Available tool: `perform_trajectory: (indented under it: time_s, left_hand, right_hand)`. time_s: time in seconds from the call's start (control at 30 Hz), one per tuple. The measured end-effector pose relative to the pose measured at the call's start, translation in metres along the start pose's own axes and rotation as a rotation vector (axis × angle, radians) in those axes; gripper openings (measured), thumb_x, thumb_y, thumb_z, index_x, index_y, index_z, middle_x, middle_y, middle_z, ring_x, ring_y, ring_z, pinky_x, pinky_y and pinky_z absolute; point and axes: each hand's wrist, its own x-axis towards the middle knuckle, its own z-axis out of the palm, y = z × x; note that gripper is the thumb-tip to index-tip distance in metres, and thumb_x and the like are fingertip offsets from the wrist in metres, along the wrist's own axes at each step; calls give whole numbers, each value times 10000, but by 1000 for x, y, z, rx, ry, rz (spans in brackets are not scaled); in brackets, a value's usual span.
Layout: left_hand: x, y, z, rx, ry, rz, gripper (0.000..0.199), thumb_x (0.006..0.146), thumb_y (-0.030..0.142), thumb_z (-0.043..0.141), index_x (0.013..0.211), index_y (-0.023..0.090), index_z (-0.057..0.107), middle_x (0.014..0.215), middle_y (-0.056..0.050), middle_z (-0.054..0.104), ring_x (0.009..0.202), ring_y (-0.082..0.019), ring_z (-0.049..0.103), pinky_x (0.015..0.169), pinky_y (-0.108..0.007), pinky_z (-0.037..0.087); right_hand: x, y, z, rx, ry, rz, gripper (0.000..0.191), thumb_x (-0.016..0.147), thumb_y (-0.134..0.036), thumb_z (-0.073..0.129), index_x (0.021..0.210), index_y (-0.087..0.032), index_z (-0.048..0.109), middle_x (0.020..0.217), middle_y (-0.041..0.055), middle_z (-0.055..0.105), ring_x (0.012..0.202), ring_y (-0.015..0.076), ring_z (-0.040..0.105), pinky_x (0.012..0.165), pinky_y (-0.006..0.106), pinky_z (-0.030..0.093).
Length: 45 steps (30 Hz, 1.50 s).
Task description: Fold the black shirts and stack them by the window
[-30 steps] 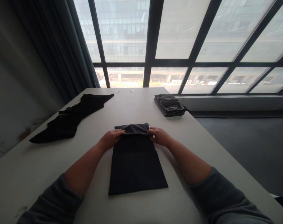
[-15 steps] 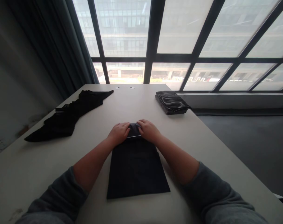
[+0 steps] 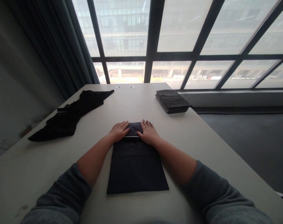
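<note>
Dark cloth (image 3: 138, 169), under 2 hands (image 3: 119, 132), seems well within table edges (image 3: 221, 140).

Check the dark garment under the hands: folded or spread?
Dark garment folded at its far end: a grey flap with a pale edge shows between left hand and right hand.

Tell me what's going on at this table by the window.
A person in grey sleeves is handling a flat, dark fabric piece on a white table. The left hand and right hand lie spread on its far end, either side of a grey fabric section with a thin white line along its near edge. Farther off, a rumpled black cloth lies to the left and a folded black-and-white striped fabric bundle to the right, both untouched.
</note>
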Motion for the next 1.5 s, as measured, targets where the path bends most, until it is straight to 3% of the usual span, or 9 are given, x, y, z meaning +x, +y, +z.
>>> perform_trajectory:
  time_s: [0.2,0.4,0.5,0.57,0.67,0.77,0.97,1.1,1.5]
  left_hand:
    - [6,-16,-12,-25,-8,-54,526,1077,376,395,1573,264,531,1649,-86,480,1567,-316,380,1260,-567,344]
    - [-4,-23,-23,-43,80,-221,590,1076,337,349,1626,133,415,1680,-223,381,1603,-408,260,1240,-694,274]
    - [-40,-6,-42,-54,144,-211,615,1068,376,403,1625,115,399,1697,-242,338,1612,-395,243,1267,-630,276]
    - [-78,16,-59,-96,138,-18,626,1024,453,549,1582,178,475,1671,-202,408,1579,-363,336,1276,-556,308]
    - [-143,56,-78,-191,-57,318,525,915,491,751,1398,315,649,1528,-115,583,1419,-327,536,1194,-504,439]
    - [-196,87,-79,-168,-168,374,557,787,419,886,1305,343,698,1465,-88,626,1338,-331,596,1119,-485,510]
    - [-228,98,-52,16,42,391,340,914,176,697,1246,247,711,1332,-125,718,1189,-302,707,1013,-473,599]
    - [-225,99,-48,87,131,395,498,859,-10,530,1256,232,705,1291,-111,746,1121,-273,740,962,-444,630]
    - [-242,103,-79,-175,29,406,233,1025,190,552,1184,257,708,1040,-29,818,868,-178,792,773,-257,613]
  right_hand:
    - [2,16,-13,7,-46,-92,810,1054,-659,432,1720,-228,272,1743,68,133,1658,287,57,1355,564,24]
    - [-11,20,-25,19,63,-132,713,1078,-557,454,1705,-245,320,1752,55,84,1661,296,15,1362,550,52]
    - [-44,20,-33,79,243,-237,678,1058,-478,522,1670,-216,397,1741,81,156,1659,290,48,1370,523,120]
    - [-79,21,-38,133,298,-390,628,1034,-461,576,1601,-202,501,1695,115,276,1638,286,151,1355,501,225]
    - [-139,21,-39,169,208,-649,510,993,-483,656,1436,-230,658,1520,145,493,1475,269,423,1250,460,413]
    - [-187,21,-32,133,99,-748,455,939,-514,733,1307,-248,727,1298,128,614,1233,234,566,1110,404,510]
    - [-213,24,-14,-81,132,-714,398,984,-244,654,1381,-233,682,1233,118,643,1090,195,622,993,333,550]
    - [-212,25,-8,-128,170,-660,546,972,-49,498,1462,-253,629,1274,104,650,1090,160,647,946,267,564]
    - [-247,34,-34,277,-22,-466,237,1023,-306,614,1187,-249,775,1056,46,757,945,140,726,903,242,554]
